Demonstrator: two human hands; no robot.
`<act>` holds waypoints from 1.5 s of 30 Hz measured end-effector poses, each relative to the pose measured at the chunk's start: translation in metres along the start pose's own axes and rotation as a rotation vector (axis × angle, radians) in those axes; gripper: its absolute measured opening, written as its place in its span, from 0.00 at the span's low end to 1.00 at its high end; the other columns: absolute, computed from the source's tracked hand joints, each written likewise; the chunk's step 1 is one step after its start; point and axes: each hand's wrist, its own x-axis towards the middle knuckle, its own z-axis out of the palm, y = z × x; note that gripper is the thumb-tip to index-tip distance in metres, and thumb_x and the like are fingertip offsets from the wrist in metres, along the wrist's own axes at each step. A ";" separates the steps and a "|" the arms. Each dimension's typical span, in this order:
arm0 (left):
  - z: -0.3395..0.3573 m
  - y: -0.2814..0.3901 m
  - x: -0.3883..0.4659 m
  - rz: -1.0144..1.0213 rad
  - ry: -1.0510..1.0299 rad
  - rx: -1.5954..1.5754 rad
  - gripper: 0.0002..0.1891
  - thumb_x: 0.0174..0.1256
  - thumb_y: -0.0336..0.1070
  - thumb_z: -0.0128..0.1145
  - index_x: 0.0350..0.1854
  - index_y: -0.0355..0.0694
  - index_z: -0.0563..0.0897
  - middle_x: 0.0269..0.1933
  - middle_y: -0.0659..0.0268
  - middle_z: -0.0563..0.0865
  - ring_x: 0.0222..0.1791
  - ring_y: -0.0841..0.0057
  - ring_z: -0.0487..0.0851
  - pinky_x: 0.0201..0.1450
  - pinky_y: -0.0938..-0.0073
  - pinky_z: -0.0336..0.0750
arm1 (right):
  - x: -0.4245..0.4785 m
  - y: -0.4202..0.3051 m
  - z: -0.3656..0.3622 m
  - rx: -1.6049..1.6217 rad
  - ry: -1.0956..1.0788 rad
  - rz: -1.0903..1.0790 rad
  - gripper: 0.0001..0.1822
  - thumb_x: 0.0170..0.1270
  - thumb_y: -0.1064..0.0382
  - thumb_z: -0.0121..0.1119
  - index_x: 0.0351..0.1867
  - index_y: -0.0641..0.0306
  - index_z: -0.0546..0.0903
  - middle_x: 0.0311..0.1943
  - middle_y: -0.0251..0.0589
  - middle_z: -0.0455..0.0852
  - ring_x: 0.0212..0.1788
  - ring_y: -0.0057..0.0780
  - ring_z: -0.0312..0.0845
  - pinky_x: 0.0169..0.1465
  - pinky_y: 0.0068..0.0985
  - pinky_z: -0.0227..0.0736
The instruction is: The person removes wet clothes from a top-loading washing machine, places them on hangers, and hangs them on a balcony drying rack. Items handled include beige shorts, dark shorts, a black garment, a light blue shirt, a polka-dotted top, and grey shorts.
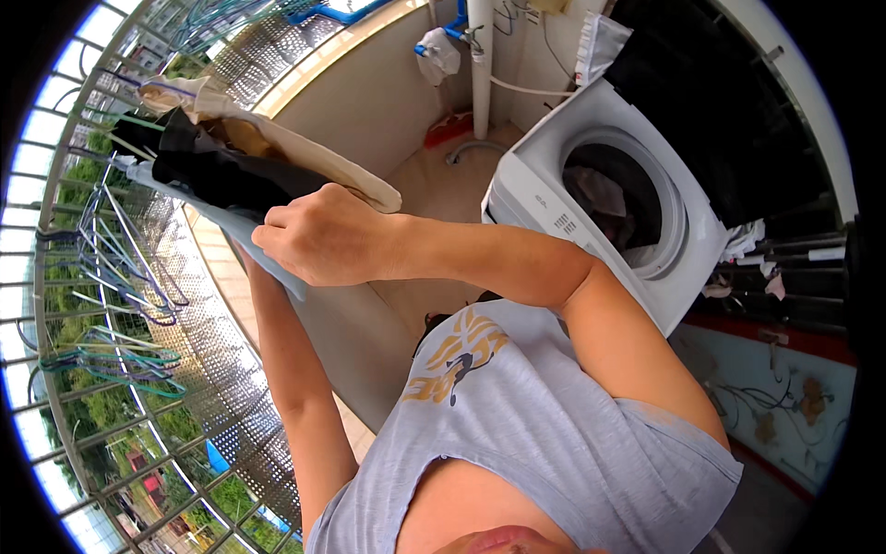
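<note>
My right hand reaches across my body with its fingers curled against a light-blue garment. The cloth's lower end shows below that hand. My left forearm rises behind the same garment, which hides the left hand. Just beyond my right hand hangs a black garment. Past it is a cream-coloured garment with a brown inner side. These garments hang close together beside the window bars, and green and pale hanger parts show at their far left ends.
Several empty wire hangers hang along the window grille at left, over a perforated metal sill. On the right, a white top-loading washing machine is open with cloth in its drum. A white pipe stands in the far corner.
</note>
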 end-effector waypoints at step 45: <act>0.341 -0.013 -0.458 0.503 -1.434 0.300 0.08 0.58 0.22 0.69 0.40 0.35 0.87 0.26 0.66 0.84 0.21 0.75 0.77 0.25 0.75 0.72 | -0.778 0.293 -0.069 -0.075 -0.632 1.859 0.15 0.73 0.67 0.49 0.53 0.68 0.84 0.59 0.60 0.84 0.61 0.58 0.81 0.64 0.48 0.77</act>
